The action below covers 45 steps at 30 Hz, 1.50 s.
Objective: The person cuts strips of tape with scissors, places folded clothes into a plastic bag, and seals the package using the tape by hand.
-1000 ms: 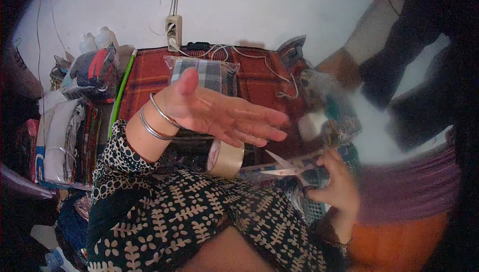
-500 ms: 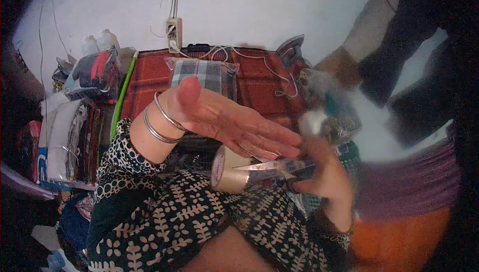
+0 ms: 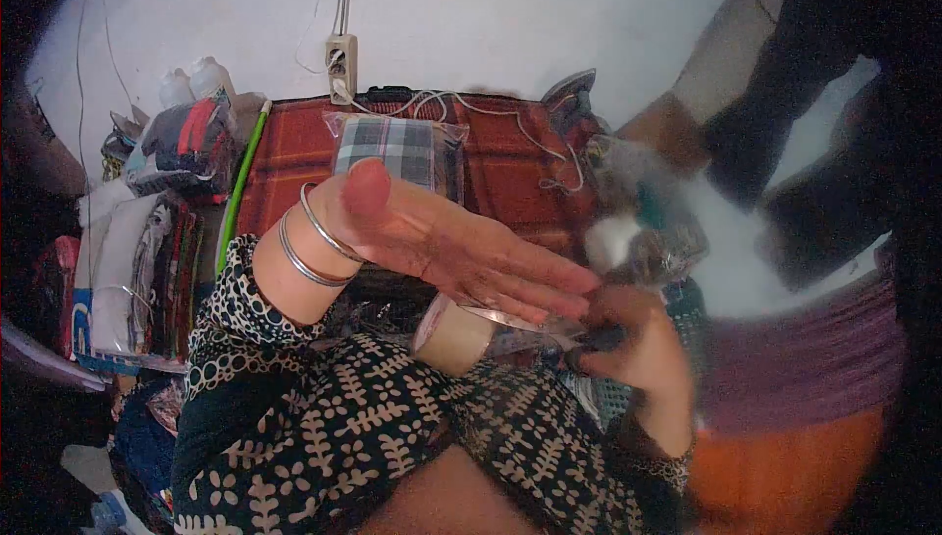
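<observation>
the left hand (image 3: 459, 253) is flat, holding nothing, just above the tape roll (image 3: 455, 337); right of the roll, the right hand (image 3: 643, 344) is curled round scissors (image 3: 525, 320).

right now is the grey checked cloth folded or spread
Folded: the checked cloth forms a compact rectangle inside its clear packet, beyond the left hand.

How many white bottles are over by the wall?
2. One white bottle shows behind the red-striped bundle; the second bottle is beside it, nearer the picture's left edge. The bundle hides their lower parts and might hide more.
</observation>
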### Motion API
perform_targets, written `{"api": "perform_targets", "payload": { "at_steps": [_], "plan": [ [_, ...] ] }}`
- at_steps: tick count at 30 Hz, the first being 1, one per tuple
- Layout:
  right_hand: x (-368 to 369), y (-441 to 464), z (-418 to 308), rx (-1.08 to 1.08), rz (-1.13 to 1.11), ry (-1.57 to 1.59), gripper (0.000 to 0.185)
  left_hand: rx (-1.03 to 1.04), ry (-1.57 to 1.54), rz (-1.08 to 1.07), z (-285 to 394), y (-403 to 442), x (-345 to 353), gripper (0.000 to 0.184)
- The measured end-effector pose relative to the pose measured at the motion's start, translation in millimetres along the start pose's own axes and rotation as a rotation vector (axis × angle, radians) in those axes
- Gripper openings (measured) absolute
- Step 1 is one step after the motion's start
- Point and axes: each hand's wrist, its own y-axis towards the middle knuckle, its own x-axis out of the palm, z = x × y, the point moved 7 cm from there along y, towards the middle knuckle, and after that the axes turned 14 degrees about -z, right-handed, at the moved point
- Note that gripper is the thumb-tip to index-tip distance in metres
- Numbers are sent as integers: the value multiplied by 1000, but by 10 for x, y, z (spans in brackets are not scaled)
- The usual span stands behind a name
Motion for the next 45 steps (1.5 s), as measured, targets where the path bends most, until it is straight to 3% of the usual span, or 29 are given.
{"api": "perform_targets", "payload": {
  "at_steps": [6,9,15,18,20,21,23,25,27,29,31,35,38,40,42,43,45],
  "plan": [
    [24,30,-71,-67,27,14,40,-102,-52,95,-94,16,-49,150],
    [46,35,-57,-104,45,33,41,-12,-17,-53,-69,56,-26,151],
    [116,18,6,-59,0,46,44,32,-13,-67,-55,51,-17,153],
    [83,15,-16,-6,28,-10,51,-75,-38,119,-30,-13,-37,145],
    [82,-49,102,33,-34,-84,57,-228,-45,395,-6,-199,-131,143],
    [80,-108,230,34,-28,-82,57,-233,-45,392,-11,-261,-127,143],
    [260,-231,851,190,-126,107,58,-3,-183,507,11,-438,-232,140],
    [557,-178,1823,308,38,271,55,37,-200,575,-7,-556,-318,138],
    [749,95,2090,846,-127,244,58,72,-224,631,-63,-588,-350,137],
    [1168,347,2706,852,-17,16,60,168,-215,665,-72,-601,-379,131],
    [1250,645,2671,944,-81,-176,58,189,-189,664,-105,-607,-432,127],
    [1220,980,2607,1088,-64,-250,54,303,-189,742,-230,-595,-589,121],
    [1260,1013,2631,1169,-205,-147,53,314,-188,796,-370,-609,-559,116],
    [1194,1270,2361,468,-203,175,51,292,-191,797,-433,-564,-564,113],
    [1031,1085,1593,89,-17,722,45,274,-205,800,-508,-553,-555,111],
    [970,953,1324,106,-5,728,45,283,-203,788,-531,-543,-551,109],
    [834,799,796,-181,81,1428,35,289,-237,765,-516,-489,-527,108]
  ]
}}
